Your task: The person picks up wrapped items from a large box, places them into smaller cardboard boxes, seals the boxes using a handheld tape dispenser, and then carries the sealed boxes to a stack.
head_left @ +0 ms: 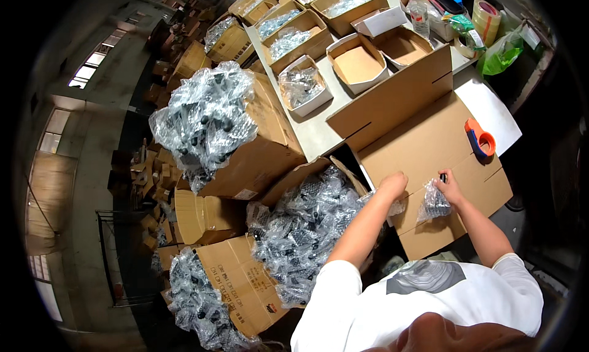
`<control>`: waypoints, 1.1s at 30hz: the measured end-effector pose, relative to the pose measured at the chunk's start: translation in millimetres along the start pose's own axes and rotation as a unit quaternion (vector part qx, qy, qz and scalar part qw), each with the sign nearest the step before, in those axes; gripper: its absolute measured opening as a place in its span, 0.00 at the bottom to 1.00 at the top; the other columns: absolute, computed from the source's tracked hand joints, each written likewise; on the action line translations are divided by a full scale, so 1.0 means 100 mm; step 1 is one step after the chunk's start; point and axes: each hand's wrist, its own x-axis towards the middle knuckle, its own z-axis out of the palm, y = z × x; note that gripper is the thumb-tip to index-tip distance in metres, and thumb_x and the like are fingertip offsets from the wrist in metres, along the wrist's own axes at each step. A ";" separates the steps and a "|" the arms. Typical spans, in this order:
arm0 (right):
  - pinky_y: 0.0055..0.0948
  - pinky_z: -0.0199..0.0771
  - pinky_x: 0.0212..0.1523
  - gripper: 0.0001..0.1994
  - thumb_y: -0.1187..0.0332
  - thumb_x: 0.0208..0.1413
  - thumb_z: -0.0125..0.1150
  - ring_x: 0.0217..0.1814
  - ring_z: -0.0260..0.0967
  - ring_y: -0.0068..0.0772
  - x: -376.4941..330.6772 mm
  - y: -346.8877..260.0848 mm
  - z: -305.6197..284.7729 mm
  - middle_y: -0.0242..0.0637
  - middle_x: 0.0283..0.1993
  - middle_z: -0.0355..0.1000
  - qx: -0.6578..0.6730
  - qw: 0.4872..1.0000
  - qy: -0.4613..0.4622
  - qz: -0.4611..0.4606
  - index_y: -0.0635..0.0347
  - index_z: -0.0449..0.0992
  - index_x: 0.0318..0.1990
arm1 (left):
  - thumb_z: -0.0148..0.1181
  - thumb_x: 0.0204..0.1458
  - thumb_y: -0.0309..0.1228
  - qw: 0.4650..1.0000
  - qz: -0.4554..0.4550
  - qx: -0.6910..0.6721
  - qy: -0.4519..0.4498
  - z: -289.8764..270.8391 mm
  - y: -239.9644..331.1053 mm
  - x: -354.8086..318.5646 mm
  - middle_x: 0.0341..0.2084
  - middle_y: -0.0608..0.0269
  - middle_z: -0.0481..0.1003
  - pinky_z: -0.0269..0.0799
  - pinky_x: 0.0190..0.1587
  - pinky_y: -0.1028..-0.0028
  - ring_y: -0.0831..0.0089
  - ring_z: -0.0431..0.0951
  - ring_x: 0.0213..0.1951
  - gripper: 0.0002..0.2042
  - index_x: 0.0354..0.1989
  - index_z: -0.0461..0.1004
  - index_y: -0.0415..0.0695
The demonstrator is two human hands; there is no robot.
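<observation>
My right hand (450, 186) is closed round the black end of a small part in a clear bubble-wrap bag (434, 205). The bag hangs below the fingers, over a flat cardboard sheet (408, 137). To its left my left hand (394, 184) is curled into a fist above the sheet's left edge, and what it holds, if anything, is hidden. Some clear bubble wrap (397, 207) shows beside my left wrist. An orange and blue tape dispenser (480, 139) lies on the right part of the cardboard.
Left of my arms stands an open carton heaped with bubble-wrapped parts (313, 217). Another tall carton (264, 149) carries a large wrapped pile (205, 122). Farther back, the table (315, 134) bears open boxes (357, 63), a plastic bottle (419, 14) and tape rolls (486, 20).
</observation>
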 end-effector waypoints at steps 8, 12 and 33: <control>0.25 0.66 0.33 0.14 0.73 0.57 0.52 0.34 0.60 0.24 0.33 -0.10 -0.39 0.35 0.36 0.61 0.134 0.987 0.063 0.068 0.56 0.58 0.48 | 0.57 0.42 0.25 0.994 0.038 0.037 -0.093 -0.30 0.56 0.88 0.37 0.53 0.77 0.74 0.38 0.63 0.57 0.78 0.39 0.09 0.34 0.79 0.42; 0.28 0.67 0.38 0.14 0.71 0.58 0.51 0.39 0.60 0.27 0.46 0.15 0.04 0.37 0.39 0.61 -0.003 0.997 0.077 0.018 0.55 0.56 0.49 | 0.57 0.43 0.30 0.992 0.031 0.122 0.021 -0.47 0.71 1.31 0.37 0.56 0.76 0.71 0.41 0.63 0.58 0.75 0.43 0.08 0.32 0.77 0.47; 0.16 0.63 0.23 0.28 0.45 0.58 0.45 0.24 0.64 0.20 -0.33 -0.26 -0.47 0.34 0.36 0.66 0.017 0.983 0.111 0.146 0.48 0.53 0.60 | 0.62 0.42 0.42 0.591 -0.702 -0.166 0.360 0.28 -2.70 -2.88 0.60 0.50 0.56 0.51 0.62 0.59 0.49 0.54 0.60 0.37 0.60 0.54 0.43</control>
